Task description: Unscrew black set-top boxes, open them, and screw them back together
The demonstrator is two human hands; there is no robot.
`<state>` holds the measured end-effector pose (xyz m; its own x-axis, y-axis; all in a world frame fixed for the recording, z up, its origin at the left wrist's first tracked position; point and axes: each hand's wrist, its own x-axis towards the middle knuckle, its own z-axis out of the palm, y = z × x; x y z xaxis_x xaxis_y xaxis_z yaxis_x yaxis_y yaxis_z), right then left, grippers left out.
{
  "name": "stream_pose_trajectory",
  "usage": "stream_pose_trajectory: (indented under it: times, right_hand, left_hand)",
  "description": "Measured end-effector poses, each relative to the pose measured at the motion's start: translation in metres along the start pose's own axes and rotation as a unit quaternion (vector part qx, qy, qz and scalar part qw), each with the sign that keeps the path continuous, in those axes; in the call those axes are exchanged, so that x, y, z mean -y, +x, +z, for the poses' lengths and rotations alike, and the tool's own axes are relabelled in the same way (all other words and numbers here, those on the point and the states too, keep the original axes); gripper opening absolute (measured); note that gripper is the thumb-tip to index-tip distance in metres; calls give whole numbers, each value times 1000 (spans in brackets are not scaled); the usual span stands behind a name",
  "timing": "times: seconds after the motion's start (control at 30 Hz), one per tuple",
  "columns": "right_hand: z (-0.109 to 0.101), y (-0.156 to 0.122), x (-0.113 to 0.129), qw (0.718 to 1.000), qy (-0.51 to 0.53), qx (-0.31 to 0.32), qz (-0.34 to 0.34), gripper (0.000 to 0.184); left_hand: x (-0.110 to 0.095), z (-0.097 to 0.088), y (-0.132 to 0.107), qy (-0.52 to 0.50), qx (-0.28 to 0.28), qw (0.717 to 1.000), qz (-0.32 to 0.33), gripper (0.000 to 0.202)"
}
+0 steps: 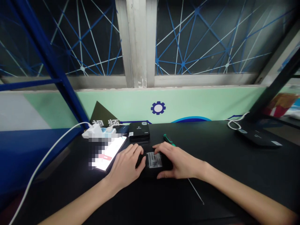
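Note:
A small black box [153, 162] with a white label on its upturned face lies on the black table [211, 175] in front of me. My left hand [125, 165] grips its left side, thumb on the top edge. My right hand [174, 161] rests over its right side, fingers on top. A screwdriver with a green handle [169, 139] lies just behind my right hand; its thin shaft shows again by my right wrist. A second black box [139, 130] sits upright farther back.
A lit phone [109, 153] lies left of my left hand. Behind it stands a white power strip [99, 131] with a white cable running off to the left. A flat black device [259, 136] and a white cord lie at the far right. A wall and window rise behind the table.

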<state>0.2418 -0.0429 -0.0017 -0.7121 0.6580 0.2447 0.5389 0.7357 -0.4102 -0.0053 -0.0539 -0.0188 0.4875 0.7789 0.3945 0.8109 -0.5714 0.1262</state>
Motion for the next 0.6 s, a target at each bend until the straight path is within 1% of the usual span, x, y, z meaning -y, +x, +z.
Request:
stream_pose_trajectory:
  times: [0.03, 0.2, 0.33, 0.47, 0.5, 0.6]
  right_hand:
    - [-2, -1, 0, 1000, -10, 3, -1, 64]
    - [-11, -2, -2, 999, -39, 21, 10, 64]
    - [-10, -1, -4, 999, -31, 26, 21, 69]
    - [-6, -2, -6, 998, -35, 20, 46, 94]
    - [-5, -2, -6, 998, -37, 21, 44, 98]
    - [-5, -3, -4, 998, -46, 36, 21, 94]
  left_hand:
    - [0, -1, 0, -4, 0, 1000, 7, 19]
    - [4, 2, -1, -37, 30, 998, 41, 58]
    - [9, 9, -1, -65, 76, 994, 40, 74]
    - [13, 14, 0, -85, 120, 989, 36, 90]
    - [14, 15, 0, -88, 128, 987, 36, 93]
    - [16, 17, 1, -96, 146, 984, 36, 100]
